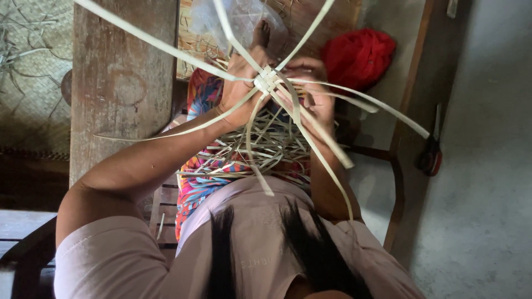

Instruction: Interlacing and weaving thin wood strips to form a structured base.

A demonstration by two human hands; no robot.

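Strips (pixel 310 130) radiating from woven knot (pixel 266 79), both hands (pixel 239 83) pinching.

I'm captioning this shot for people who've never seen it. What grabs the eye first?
The small woven knot at top centre, pinched between the left hand and right hand, with long pale strips fanning out from it. Next, the red bundle at upper right and loose strips piled on the lap.
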